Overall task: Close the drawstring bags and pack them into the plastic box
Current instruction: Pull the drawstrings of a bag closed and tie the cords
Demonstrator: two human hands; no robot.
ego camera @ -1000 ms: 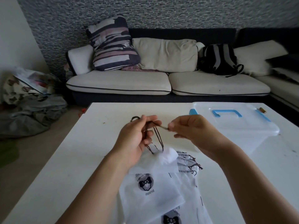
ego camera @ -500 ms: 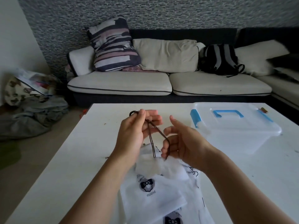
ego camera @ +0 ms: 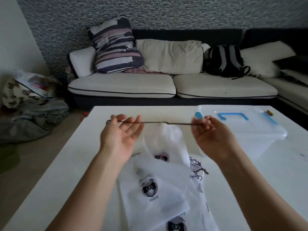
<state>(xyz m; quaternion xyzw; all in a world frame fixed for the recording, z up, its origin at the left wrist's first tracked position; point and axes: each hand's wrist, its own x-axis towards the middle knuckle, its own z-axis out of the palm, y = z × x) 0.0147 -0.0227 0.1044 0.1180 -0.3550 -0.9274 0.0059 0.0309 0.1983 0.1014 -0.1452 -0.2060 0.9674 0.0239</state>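
Drawstring bag [ego camera: 164, 137] hangs mid-frame above the desk [ego camera: 70, 164], white, neck bunched tight at its top where the dark drawstring [ego camera: 150, 122] runs through. Cord is stretched taut and level, pulled out toward 9 and 3 o'clock by the two hands. Left hand [ego camera: 120, 135] at 9 o'clock of the bag, palm up, fingers mostly straight and spread, cord pinched up near the fingertips (exact pinch blurred). Right hand [ego camera: 210, 135] at 3 o'clock of the bag, fingers curled, pinching the other cord end. Bag's lower part is motion-blurred.

Pile of flat white bags [ego camera: 155, 192] with a bow logo lies on the desk at 6 o'clock of the held bag, between the forearms; loose dark cords stick out at the pile's right edge. Plastic box [ego camera: 250, 129], clear with lid on and blue handle [ego camera: 233, 116], sits on the desk at 3 o'clock, just past the right hand. Small brown item [ego camera: 270, 112] beside the box's far right corner (too small to tell).

Sofa [ego camera: 133, 84] at 12 o'clock beyond the desk, with striped pillow [ego camera: 115, 45] and black backpack [ego camera: 225, 60].
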